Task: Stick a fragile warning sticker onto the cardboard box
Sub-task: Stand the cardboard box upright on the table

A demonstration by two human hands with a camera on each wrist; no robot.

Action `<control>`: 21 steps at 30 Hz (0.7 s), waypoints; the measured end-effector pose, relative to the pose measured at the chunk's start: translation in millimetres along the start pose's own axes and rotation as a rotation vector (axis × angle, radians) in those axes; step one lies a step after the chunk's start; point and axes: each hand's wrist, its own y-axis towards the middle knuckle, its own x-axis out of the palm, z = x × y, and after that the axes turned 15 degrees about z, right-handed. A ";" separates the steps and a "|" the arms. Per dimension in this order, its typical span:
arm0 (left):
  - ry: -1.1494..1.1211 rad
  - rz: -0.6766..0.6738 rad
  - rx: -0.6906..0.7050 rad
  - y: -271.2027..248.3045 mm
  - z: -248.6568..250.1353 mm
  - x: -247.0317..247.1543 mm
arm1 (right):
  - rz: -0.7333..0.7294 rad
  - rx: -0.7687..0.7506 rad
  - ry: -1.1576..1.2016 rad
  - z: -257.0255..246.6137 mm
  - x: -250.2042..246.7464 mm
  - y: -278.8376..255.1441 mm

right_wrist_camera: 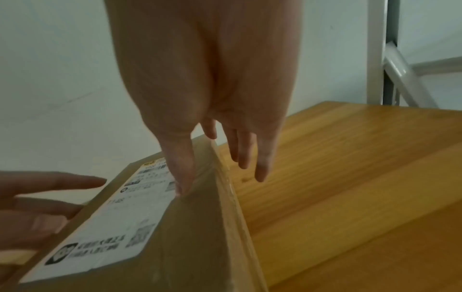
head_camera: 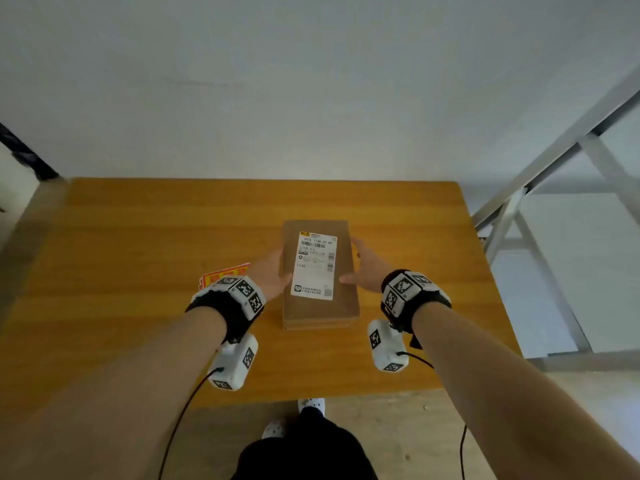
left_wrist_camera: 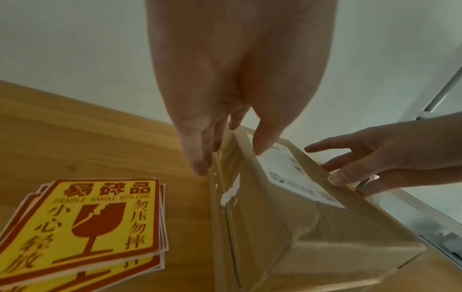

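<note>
A flat brown cardboard box [head_camera: 346, 308] lies in the middle of the wooden table [head_camera: 138, 237], with a white shipping label [head_camera: 315, 265] on its top. My left hand [head_camera: 275, 271] is at the box's left side, its fingers [left_wrist_camera: 197, 158] straight down along that side and its thumb on the top edge. My right hand [head_camera: 363, 266] mirrors it on the right, with the thumb [right_wrist_camera: 181, 173] on top beside the label [right_wrist_camera: 112, 227] and the fingers straight, just off the right side. A stack of yellow-and-red fragile stickers [left_wrist_camera: 95, 217] lies on the table left of the box [left_wrist_camera: 312, 237], partly hidden behind my left wrist [head_camera: 221, 273].
A white wall stands right behind the table's far edge. A grey metal frame [head_camera: 554, 168] rises beside the table on the right. My legs and white shoes [head_camera: 311, 405] are at the near edge. Bare tabletop lies on both sides of the box.
</note>
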 end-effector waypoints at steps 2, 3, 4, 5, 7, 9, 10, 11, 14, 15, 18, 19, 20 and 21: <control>-0.043 -0.010 -0.043 2.4 0.2 2.6 | -0.016 0.024 0.041 1.9 0.6 5.9; -0.049 -0.021 -0.067 4.4 -2.3 6.1 | -0.027 0.043 0.044 3.4 1.9 8.1; -0.052 -0.032 -0.099 4.7 -2.4 7.0 | -0.031 0.062 0.072 3.6 3.0 9.9; -0.064 -0.030 -0.111 8.5 -5.4 10.9 | -0.035 0.078 0.108 4.6 4.5 12.8; -0.074 -0.027 -0.134 10.5 -4.2 12.5 | -0.046 0.112 0.174 5.2 5.8 16.4; -0.080 -0.024 -0.149 12.7 -1.6 12.5 | -0.050 0.121 0.202 2.7 3.0 18.2; -0.083 -0.032 -0.167 11.8 0.9 10.0 | -0.050 0.122 0.211 1.5 1.3 18.8; -0.097 -0.024 -0.166 14.3 0.2 10.2 | -0.049 0.126 0.226 1.0 -0.2 19.8; -0.130 -0.012 -0.196 16.8 5.8 0.9 | -0.051 0.141 0.284 -1.5 -6.3 20.4; -0.159 -0.003 -0.191 19.3 5.3 -1.0 | -0.052 0.142 0.314 -2.3 -8.8 20.9; -0.225 0.019 -0.217 18.7 13.9 -15.0 | -0.048 0.154 0.407 -6.5 -16.9 22.1; -0.255 0.028 -0.215 20.8 13.4 -18.2 | -0.048 0.157 0.440 -8.1 -18.9 22.1; -0.285 0.028 -0.230 19.9 16.7 -23.7 | -0.048 0.158 0.463 -10.6 -20.9 21.3; -0.326 0.032 -0.238 21.3 17.4 -27.4 | -0.043 0.161 0.488 -12.8 -22.9 20.6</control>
